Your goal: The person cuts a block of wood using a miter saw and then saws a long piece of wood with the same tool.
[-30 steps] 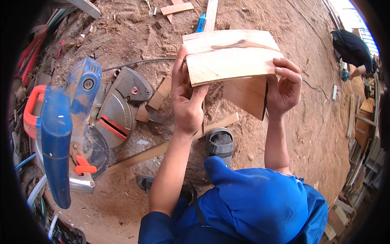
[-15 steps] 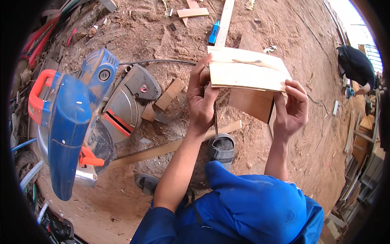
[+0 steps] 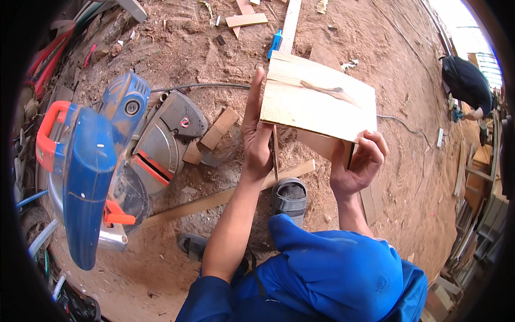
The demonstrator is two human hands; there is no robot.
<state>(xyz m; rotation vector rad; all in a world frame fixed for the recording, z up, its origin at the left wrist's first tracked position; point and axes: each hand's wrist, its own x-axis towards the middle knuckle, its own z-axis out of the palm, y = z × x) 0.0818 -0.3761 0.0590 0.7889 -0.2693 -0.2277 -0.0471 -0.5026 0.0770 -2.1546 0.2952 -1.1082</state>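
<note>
The pale wooden board [image 3: 319, 99] is held above the sawdust-strewn ground [image 3: 413, 182], in front of the person, and it has just turned: its right end has swung nearer the body, while its far left corner now points away. The right hand [image 3: 357, 169] has come nearer and leftward with it, its grip pinched on the near right corner; the left hand [image 3: 257, 139] keeps its grip along the left edge, fingers stretched up the side. The turn covers much of the darker panel [image 3: 315, 144] underneath and shows more of the grained upper face, so the piece seems to be under adjustment or inspection. Whether board and panel are joined is hard to tell from above. The blue mitre saw [image 3: 88, 177] stands to the left, untouched by either hand.
</note>
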